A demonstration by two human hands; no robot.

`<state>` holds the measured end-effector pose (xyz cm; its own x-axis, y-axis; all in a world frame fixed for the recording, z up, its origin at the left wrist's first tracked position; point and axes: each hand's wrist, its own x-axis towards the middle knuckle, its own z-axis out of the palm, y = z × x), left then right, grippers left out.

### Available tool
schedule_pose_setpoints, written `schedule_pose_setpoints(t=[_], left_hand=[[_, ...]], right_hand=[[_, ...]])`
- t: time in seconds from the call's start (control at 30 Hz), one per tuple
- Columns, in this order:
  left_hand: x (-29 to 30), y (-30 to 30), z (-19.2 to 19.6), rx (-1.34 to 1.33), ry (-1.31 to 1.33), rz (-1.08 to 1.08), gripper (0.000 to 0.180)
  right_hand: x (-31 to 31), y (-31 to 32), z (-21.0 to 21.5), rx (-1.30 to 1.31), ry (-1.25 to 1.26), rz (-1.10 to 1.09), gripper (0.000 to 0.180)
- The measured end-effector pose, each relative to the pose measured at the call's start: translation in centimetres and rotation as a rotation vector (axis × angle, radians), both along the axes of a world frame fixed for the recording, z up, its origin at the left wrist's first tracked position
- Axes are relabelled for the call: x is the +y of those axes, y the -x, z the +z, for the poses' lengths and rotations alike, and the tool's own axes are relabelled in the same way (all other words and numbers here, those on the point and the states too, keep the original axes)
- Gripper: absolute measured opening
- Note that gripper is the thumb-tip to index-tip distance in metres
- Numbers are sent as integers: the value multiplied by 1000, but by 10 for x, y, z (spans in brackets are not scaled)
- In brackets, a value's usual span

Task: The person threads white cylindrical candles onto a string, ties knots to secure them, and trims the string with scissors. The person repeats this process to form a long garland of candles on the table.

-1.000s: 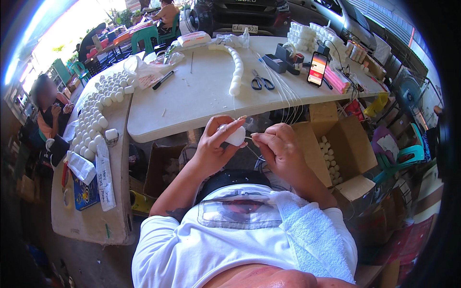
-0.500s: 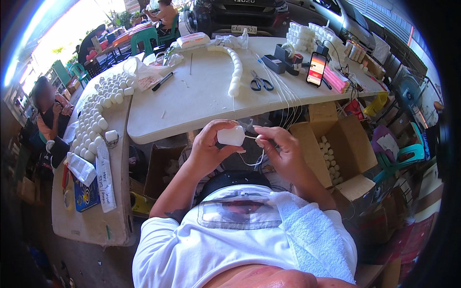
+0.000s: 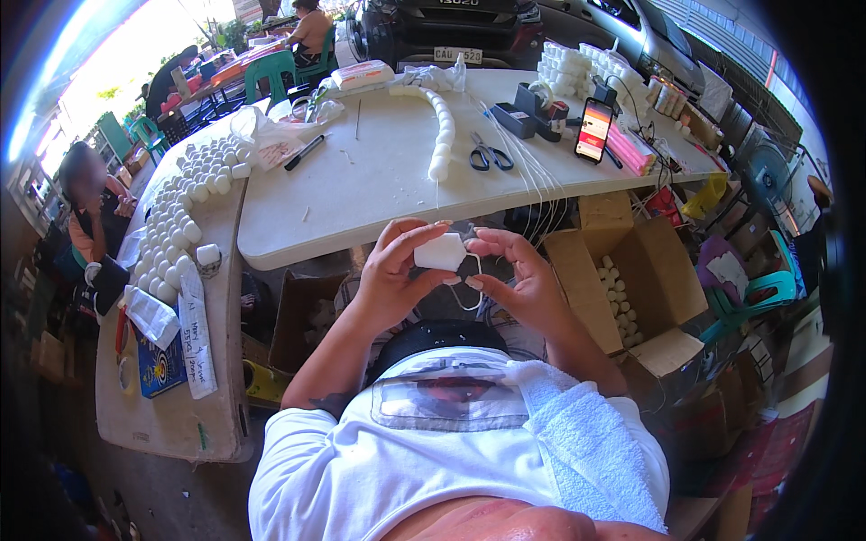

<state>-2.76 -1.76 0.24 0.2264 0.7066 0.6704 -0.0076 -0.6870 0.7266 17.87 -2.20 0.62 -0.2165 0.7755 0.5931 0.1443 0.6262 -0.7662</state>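
White rounded piece is gripped by the left hand's fingers, while the right hand shows parted fingers around white cord.

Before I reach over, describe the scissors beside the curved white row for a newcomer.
On the central white table, find the curved row of white pieces. Just right of it lie the scissors, marked out from the black marker pen farther left by two dark loop handles.
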Motion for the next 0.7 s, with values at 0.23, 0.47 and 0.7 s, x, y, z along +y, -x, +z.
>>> schedule_pose_setpoints(t=[0.23,0.47,0.7], left_hand=[[1,-1,-1,-172,89,-116,60],[4,-3,-5,-211,134,-180,62],[3,-22,-16,-432,280,-360,62]], right_hand=[[6,-4,-20,226,260,150,19],[3,-3,-1,-199,-372,-90,15],[7,5,-18,-40,-170,37,23]])
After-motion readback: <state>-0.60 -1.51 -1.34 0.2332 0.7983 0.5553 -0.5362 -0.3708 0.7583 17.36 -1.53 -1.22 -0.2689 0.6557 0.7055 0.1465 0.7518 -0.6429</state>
